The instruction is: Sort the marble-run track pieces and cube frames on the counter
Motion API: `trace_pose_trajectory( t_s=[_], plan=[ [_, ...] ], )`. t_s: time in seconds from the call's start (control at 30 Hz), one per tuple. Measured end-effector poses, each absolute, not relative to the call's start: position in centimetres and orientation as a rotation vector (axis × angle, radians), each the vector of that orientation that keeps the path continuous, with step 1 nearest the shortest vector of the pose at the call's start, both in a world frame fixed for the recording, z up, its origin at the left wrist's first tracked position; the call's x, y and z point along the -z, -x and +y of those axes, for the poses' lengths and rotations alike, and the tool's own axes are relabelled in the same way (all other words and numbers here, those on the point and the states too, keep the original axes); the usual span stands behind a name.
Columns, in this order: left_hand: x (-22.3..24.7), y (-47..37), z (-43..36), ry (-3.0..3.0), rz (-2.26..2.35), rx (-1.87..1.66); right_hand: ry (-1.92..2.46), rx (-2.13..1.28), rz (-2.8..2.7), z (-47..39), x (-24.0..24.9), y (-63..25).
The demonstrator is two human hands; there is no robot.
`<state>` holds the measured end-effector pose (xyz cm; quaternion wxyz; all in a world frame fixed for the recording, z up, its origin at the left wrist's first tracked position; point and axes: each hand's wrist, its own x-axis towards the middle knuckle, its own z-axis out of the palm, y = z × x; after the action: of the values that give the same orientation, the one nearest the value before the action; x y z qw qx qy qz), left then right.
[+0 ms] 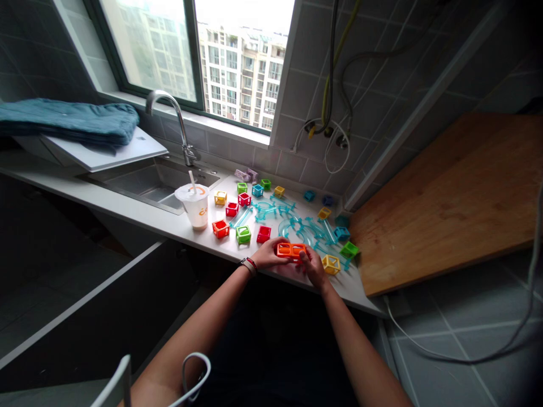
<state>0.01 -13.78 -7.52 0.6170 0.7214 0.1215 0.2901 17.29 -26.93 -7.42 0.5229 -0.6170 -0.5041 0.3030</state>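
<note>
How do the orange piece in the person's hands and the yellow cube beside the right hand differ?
The orange piece is held between the left hand and the right hand, while the yellow cube rests on the counter. The orange piece is oblong, with two openings side by side; the yellow cube is a single block. Both have open frames.

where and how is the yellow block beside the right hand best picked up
Probably from above, pinching two opposite sides of the yellow block: it rests on the counter near the front edge, nothing covers its top, and its open box frame offers bars to grip.
</note>
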Motion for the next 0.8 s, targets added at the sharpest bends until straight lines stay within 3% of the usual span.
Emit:
trace_pose_trajectory(
  t_s=[0.8],
  plan=[
    [7.09,0.18,-13.23,-1.761,0.344,-0.588,1.591,-0.656,-1.227,-26.43,7.55,-17.21]
  ],
)
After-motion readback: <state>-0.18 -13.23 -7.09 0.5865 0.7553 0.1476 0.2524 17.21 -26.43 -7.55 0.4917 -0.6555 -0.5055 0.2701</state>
